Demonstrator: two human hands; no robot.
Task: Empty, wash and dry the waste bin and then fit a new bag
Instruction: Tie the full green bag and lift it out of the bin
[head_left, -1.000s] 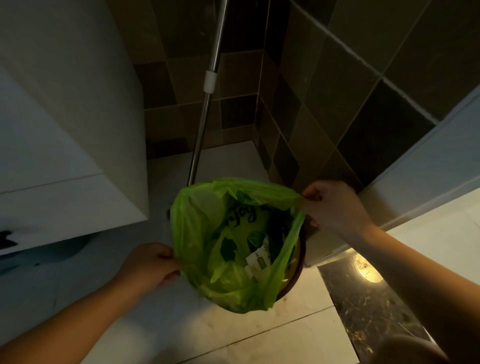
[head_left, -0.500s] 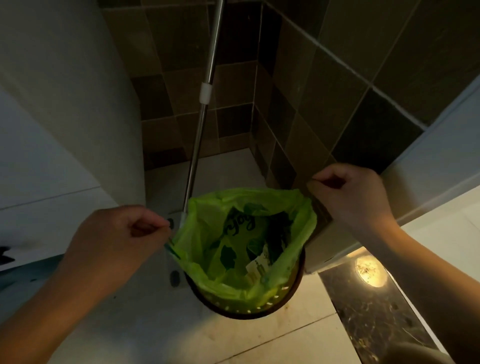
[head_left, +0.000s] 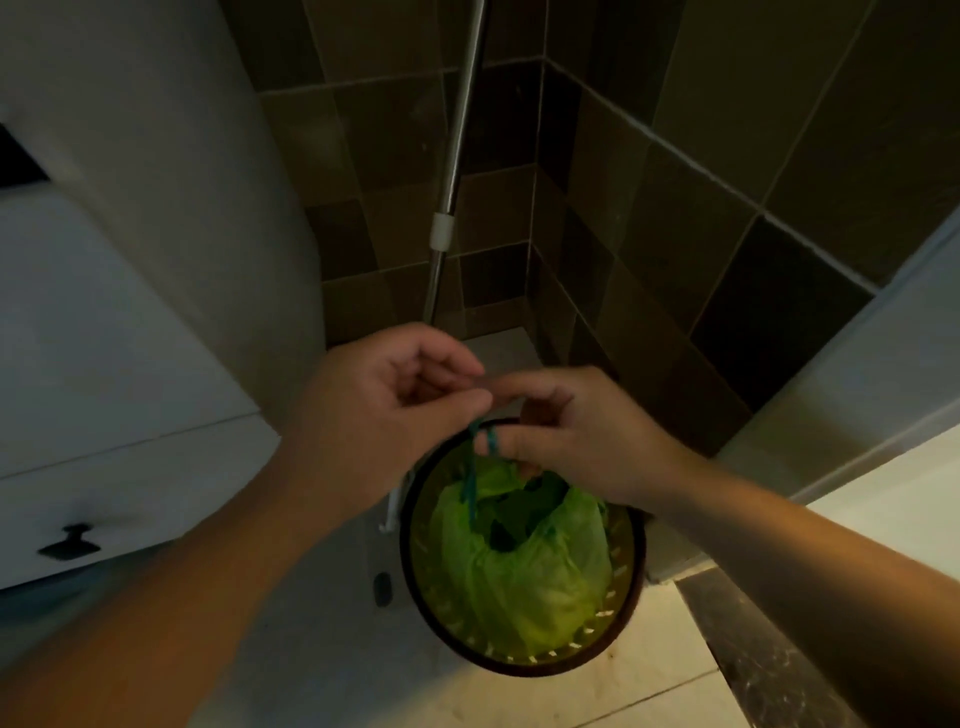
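- Head view, looking down into a dim tiled corner: the round waste bin (head_left: 631, 587) stands on the pale floor (head_left: 322, 654), dark rim, its perforated wall showing small slots all the way round.
- Inside it sits the green bag (head_left: 540, 566), thin crinkled plastic, its mouth gathered in towards the middle with a dark gap at the top.
- Above the bin's far rim, the two hands meet. The left hand (head_left: 384, 410) has its fingers curled and pressed to the thumb, pinching the teal drawstring (head_left: 471, 488), a thin cord that drops straight down to the bag's left edge.
- The right hand (head_left: 582, 431) is just beside it, fingertips touching the left's; a loop of the same teal cord wraps one of its fingers (head_left: 492, 441), the rest curled loosely.
- Behind the hands a shiny metal pole (head_left: 457, 156) with a white collar leans into the corner of the dark square-tiled wall (head_left: 675, 208).
- On the left, a smooth white cabinet (head_left: 104, 364) with a small dark knob (head_left: 70, 543).
- Near right, a strip of dark speckled stone (head_left: 753, 649) borders the pale floor tiles.
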